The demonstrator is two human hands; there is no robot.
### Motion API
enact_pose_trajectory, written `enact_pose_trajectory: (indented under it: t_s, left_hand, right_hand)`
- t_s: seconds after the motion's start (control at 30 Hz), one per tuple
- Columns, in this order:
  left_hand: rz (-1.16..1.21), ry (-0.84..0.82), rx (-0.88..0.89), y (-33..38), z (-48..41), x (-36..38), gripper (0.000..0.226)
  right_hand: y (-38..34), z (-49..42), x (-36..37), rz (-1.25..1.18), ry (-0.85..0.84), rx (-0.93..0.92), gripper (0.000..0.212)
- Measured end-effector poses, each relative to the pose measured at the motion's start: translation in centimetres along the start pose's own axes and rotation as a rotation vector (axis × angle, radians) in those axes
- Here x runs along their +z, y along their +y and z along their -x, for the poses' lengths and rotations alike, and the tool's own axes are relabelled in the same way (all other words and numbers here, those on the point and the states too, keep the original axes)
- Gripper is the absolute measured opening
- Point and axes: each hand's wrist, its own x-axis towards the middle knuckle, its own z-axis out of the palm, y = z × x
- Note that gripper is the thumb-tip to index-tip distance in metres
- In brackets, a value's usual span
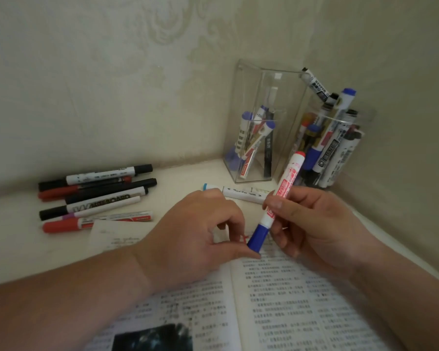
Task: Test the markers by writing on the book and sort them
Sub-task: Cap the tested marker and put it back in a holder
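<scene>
My right hand (312, 221) grips a white marker (285, 183) with red print, a red end pointing up and a blue cap (257, 238) pointing down at the open book (289, 300). My left hand (195, 236) rests on the book's top edge, its thumb and fingertips touching the blue cap. A red mark shows on the page next to the cap. Several black and red markers (94, 196) lie in a row on the table at left. One white marker with a light blue cap (241, 193) lies behind my hands.
A clear rectangular holder (256, 127) with several markers stands in the corner. A clear round cup (332, 148) full of markers stands to its right. Walls close the table at the back and right. A loose paper slip (112, 234) lies left of the book.
</scene>
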Motion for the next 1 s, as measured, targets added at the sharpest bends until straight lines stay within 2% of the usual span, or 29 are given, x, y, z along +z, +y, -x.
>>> enact_pose_trajectory:
  t_s: [0.13,0.2,0.27,0.33,0.4,0.53,0.63,0.8,0.87,1.0]
  left_hand:
    - [0.039,-0.215,-0.266,0.5,-1.0,0.0,0.027]
    - [0.021,-0.307,-0.273,0.7,-1.0,0.0,0.026]
    - [-0.023,-0.305,-0.263,0.7,-0.9,-0.2,0.027]
    - [-0.137,-0.276,-0.282,0.2,-0.9,-0.6,0.032]
    - [-0.313,-0.315,-0.292,-0.3,-1.1,-1.1,0.032]
    - [-0.364,-0.374,-0.288,-0.7,-1.1,-1.8,0.027]
    - [-0.343,-0.358,-0.263,-0.7,-0.7,-1.9,0.024]
    - [-0.331,-0.296,-0.235,-1.2,-0.1,-2.3,0.026]
    - [-0.329,-0.294,-0.241,-1.4,0.0,-2.4,0.026]
    - [-0.327,-0.301,-0.249,-1.6,-0.2,-2.4,0.024]
  right_hand:
    - [-1.0,0.6,0.8,0.362,0.123,-0.175,0.05]
    - [-1.8,0.6,1.3,0.545,0.161,-0.276,0.061]
    - [-2.7,0.1,2.0,0.657,0.158,-0.349,0.057]
    - [-3.9,-1.0,3.1,0.833,0.126,-0.365,0.036]
    - [-5.1,-2.7,4.6,1.113,0.053,-0.39,0.032]
    - [-6.8,-7.3,9.1,1.502,-0.149,-0.459,0.008]
    - [-6.7,-11.1,12.8,1.691,-0.254,-0.446,0.027]
    - [-4.8,-14.8,16.5,1.739,-0.321,-0.493,0.034]
    - [-4.9,-14.9,16.0,1.68,-0.248,-0.538,0.032]
    - [-6.3,-11.6,11.6,1.432,-0.014,-0.641,0.014]
